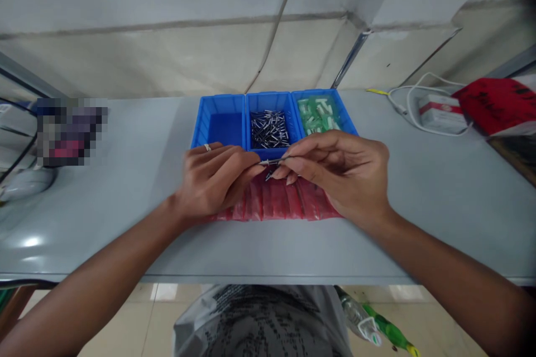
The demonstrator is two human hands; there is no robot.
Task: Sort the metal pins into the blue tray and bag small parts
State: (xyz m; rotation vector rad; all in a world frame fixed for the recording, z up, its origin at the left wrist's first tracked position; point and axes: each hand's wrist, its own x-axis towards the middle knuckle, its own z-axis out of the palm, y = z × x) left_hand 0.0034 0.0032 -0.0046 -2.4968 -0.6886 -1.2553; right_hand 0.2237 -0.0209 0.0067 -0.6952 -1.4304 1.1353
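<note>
My left hand (221,175) and my right hand (345,173) meet in front of the blue bins, fingertips nearly touching. Between them, both hands pinch a thin metal pin (270,162), lying about level; its ends are hidden in the fingers. Just below it, by my right fingertips, more small dark metal pieces (270,175) show, too small to make out. Many similar silver and black metal pins (270,129) fill the middle blue bin (274,153). Under my hands lies a row of red plastic packets (272,203).
The left blue bin (226,128) shows its bare floor. The right blue bin (345,117) holds green packets with white pieces (320,114). At right are a white box (441,114) with a cable and a red bag (498,103). Bottles (362,318) lie below the table edge.
</note>
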